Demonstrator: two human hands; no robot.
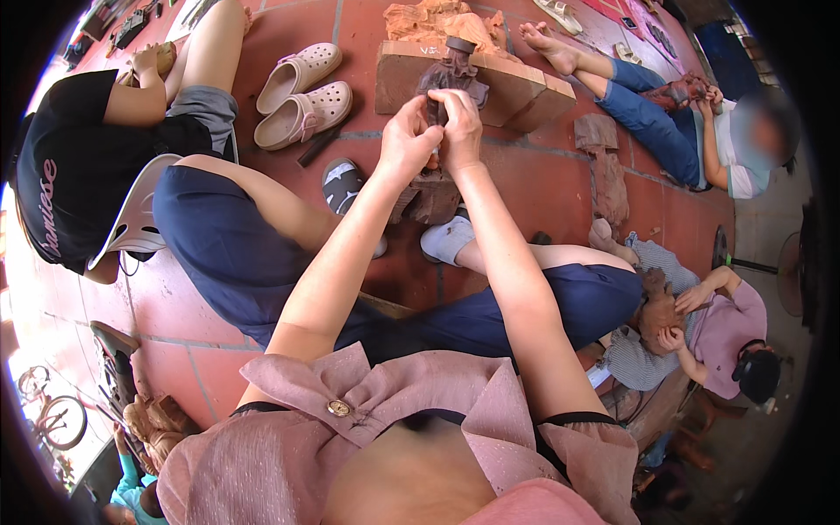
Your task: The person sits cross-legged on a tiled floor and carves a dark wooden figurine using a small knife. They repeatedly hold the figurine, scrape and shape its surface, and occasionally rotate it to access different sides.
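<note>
A dark brown carved wooden figure [458, 70] with a flat-topped hat stands upright in front of me, its lower part [430, 203] between my feet. My left hand [408, 138] and my right hand [459, 131] meet at the figure's middle, thumbs close together. Both are closed, with the fingers bent inward. Whatever is pinched between them is mostly hidden by the fingers. Behind the figure lies a thick pale wooden block [512, 86], with an orange-brown carved piece [442, 19] beyond it.
Beige clogs [302, 118] and a dark bar [320, 146] lie left on the red tile floor [210, 376]. Another carved figure [605, 179] lies right. Co-workers sit nearby, including one in black [79, 166] and one in pink [735, 337]. A white chair [140, 214] stands left.
</note>
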